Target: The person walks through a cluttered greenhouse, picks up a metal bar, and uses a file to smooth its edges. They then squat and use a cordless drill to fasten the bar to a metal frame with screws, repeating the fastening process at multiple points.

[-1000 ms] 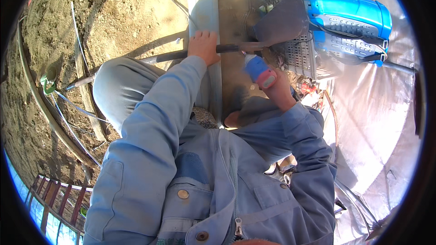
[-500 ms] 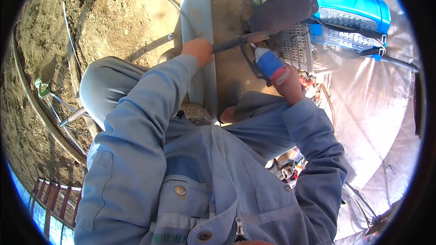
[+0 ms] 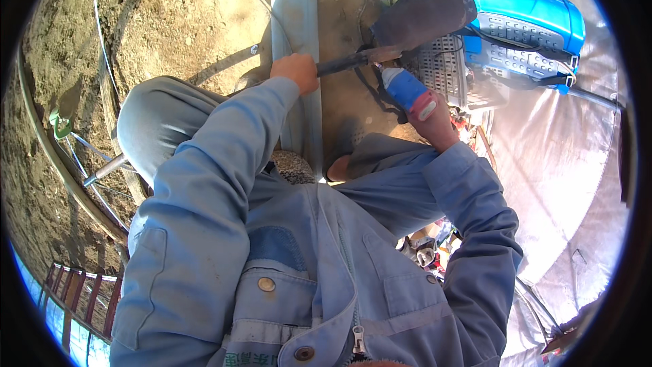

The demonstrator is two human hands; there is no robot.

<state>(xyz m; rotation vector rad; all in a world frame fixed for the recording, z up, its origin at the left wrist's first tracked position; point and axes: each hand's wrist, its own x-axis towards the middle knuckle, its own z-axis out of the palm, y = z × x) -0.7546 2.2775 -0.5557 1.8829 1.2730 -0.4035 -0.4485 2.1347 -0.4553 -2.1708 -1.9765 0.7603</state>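
My left hand (image 3: 296, 72) is closed around the dark handle of a shovel (image 3: 425, 12), whose broad brown blade points up and to the right. A rusty metal socket (image 3: 384, 55) joins blade and handle. In my right hand (image 3: 440, 122) is a blue and red power drill (image 3: 406, 91) with a pale nose. Its front end is at the socket's lower side; whether the tip touches it is too small to tell. My right fingers are partly hidden behind the drill body.
Beyond the blade lie a blue and grey plastic case (image 3: 526, 17) with straps and a pale perforated crate (image 3: 445, 71). A long metal beam (image 3: 294, 20) runs between my legs. Shiny sheeting (image 3: 550, 177) covers the right side. A metal pipe end (image 3: 105, 170) sticks out beside my left knee.
The drill has shifted slightly to the right and down. My left hand and the shovel have stayed nearly in place, both grips unchanged.
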